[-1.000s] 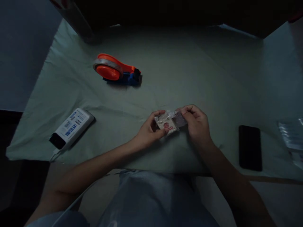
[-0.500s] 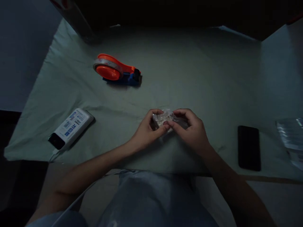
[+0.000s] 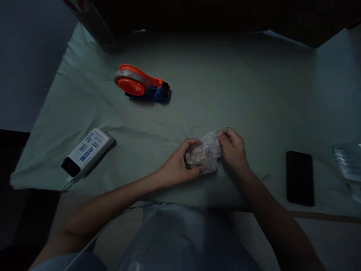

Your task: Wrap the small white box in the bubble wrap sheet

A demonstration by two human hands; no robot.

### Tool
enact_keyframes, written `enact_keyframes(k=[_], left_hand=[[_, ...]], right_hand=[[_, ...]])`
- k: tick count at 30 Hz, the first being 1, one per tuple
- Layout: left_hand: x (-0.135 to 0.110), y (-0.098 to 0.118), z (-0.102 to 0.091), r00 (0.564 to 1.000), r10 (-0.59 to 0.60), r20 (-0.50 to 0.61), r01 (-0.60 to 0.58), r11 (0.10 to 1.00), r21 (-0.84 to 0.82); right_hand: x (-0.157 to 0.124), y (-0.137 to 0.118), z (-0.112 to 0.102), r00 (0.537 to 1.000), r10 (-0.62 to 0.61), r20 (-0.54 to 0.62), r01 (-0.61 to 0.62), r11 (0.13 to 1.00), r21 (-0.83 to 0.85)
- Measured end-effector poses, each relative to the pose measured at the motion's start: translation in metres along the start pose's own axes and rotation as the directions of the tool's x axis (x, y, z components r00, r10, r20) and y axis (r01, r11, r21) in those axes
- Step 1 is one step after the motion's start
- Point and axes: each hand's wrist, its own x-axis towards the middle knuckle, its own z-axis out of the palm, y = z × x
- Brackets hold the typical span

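A small bundle in crinkled clear plastic wrap (image 3: 201, 156) lies between my hands, low over the cloth near the front of the table. What is inside shows only as something pale and cannot be made out. My left hand (image 3: 180, 162) grips the bundle from the left, thumb in front and fingers behind. With thumb and fingertips, my right hand (image 3: 232, 148) pinches the loose upper right end of the plastic wrap and draws it out to the side.
An orange and blue tape dispenser (image 3: 143, 84) stands at the back left. A white power bank (image 3: 88, 152) with a cable lies at the left. On the right are a black phone (image 3: 300, 178) and a clear plastic packet (image 3: 348, 160). Pale green cloth (image 3: 248, 90) covers the table.
My right hand has moved from the bundle's middle to the plastic's right end and pulled it outward. More of the wrap shows now. My left hand has kept its hold.
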Motion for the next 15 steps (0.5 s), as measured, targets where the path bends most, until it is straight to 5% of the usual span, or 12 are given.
enact_keyframes(k=[3, 8, 12, 15], left_hand=[[0.005, -0.008, 0.000, 1.000, 0.005, 0.005, -0.004, 0.984, -0.177], [0.016, -0.021, 0.002, 0.999, -0.020, -0.025, 0.013, 0.973, -0.231], [0.015, -0.029, 0.004, 0.984, 0.123, -0.126, -0.118, 0.992, 0.046], [0.010, -0.030, 0.003, 0.944, 0.316, -0.099, -0.271, 0.909, 0.317]], right_hand=[[0.008, -0.006, -0.005, 0.988, 0.150, 0.026, -0.151, 0.954, 0.258], [0.020, -0.021, -0.003, 0.981, 0.142, 0.132, -0.179, 0.927, 0.329], [0.041, -0.027, 0.000, 0.984, 0.096, 0.153, -0.147, 0.918, 0.369], [0.062, -0.033, -0.001, 0.988, 0.066, 0.142, -0.117, 0.915, 0.385]])
